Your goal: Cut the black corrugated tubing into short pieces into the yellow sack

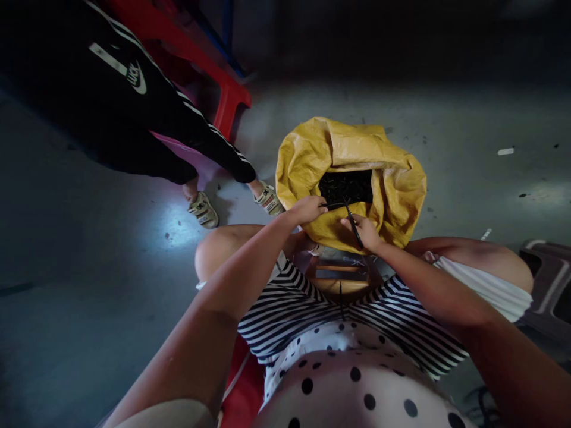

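Between my knees stands a yellow woven sack (357, 148) with its rim rolled outward. Many small black pieces (345, 185) fill its opening. My left hand (309, 209) is closed at the sack's near left rim, pinching a thin black strip (332, 205) that points right. My right hand (364, 232) is wrapped round a slim black hand tool (353, 226) at the near rim. Its narrow tip meets or nearly meets the strip's end; whether they touch, I cannot tell. The tool looks like scissors or nippers, but its exact kind is unclear.
Another person in black trousers (196, 125) stands at the left, shoes close to the sack. Behind them is a red plastic stool (227, 98). A wooden stool (341, 285) sits between my legs, and a grey plastic stool (546, 279) at the right. White scraps (505, 151) lie on the floor.
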The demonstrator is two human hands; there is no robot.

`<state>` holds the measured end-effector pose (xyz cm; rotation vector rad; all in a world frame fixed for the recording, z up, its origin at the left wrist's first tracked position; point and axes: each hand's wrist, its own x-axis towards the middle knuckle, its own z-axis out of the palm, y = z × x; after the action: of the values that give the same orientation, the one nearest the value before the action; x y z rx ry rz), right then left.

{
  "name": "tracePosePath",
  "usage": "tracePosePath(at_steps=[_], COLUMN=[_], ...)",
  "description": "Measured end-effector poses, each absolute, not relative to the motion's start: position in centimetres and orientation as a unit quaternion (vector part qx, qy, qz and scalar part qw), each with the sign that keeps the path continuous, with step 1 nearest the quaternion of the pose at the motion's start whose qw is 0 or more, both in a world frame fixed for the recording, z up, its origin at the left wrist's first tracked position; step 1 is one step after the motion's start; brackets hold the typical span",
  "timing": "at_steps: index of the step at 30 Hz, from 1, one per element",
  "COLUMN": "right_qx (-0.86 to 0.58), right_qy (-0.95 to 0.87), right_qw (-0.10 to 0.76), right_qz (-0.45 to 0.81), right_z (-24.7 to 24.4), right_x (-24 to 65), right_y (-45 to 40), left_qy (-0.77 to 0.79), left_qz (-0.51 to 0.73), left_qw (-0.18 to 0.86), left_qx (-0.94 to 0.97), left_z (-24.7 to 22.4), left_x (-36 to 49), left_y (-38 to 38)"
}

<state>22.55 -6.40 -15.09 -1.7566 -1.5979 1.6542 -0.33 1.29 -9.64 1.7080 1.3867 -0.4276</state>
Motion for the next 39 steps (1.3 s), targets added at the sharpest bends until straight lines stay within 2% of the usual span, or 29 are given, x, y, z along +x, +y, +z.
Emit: tracePosePath(at_steps=[7,11,17,26,35,39], right_qx=[-0.627,-0.598,-0.588,-0.576,-0.610,-0.588], right_qy=[-0.525,-0.542,-0.542,-0.578,-0.556,-0.574], right_qw=[0.130,0.080,0.040,0.101,0.103,0.072], right_qz=[0.561,0.585,0.599,0.569,0.555,0.565], right_z=[-15.2,-14.6,-14.2,-14.7,-14.9,-14.6], right_x=[22.8,22.6,22.2,22.0,22.4,22.3], right_y=[-6.3,-6.5,-6.4,-6.6,-6.7,-6.8], left_qy=[0.595,0.628,0.579,0.550,0.575,0.616], left_qz=[-0.183,-0.151,-0.148,-0.160,-0.184,-0.158], left_qw=[0.407,0.391,0.414,0.435,0.419,0.392], left_qx=[0.668,0.656,0.686,0.695,0.678,0.665], left_z=[-9.4,-9.6,-9.9,-10.4,-9.8,-9.8], left_x=[-0.4,-0.3,0.4,0.1,-0.2,-0.2], left_y=[1.3,1.4,1.0,0.8,1.1,1.2])
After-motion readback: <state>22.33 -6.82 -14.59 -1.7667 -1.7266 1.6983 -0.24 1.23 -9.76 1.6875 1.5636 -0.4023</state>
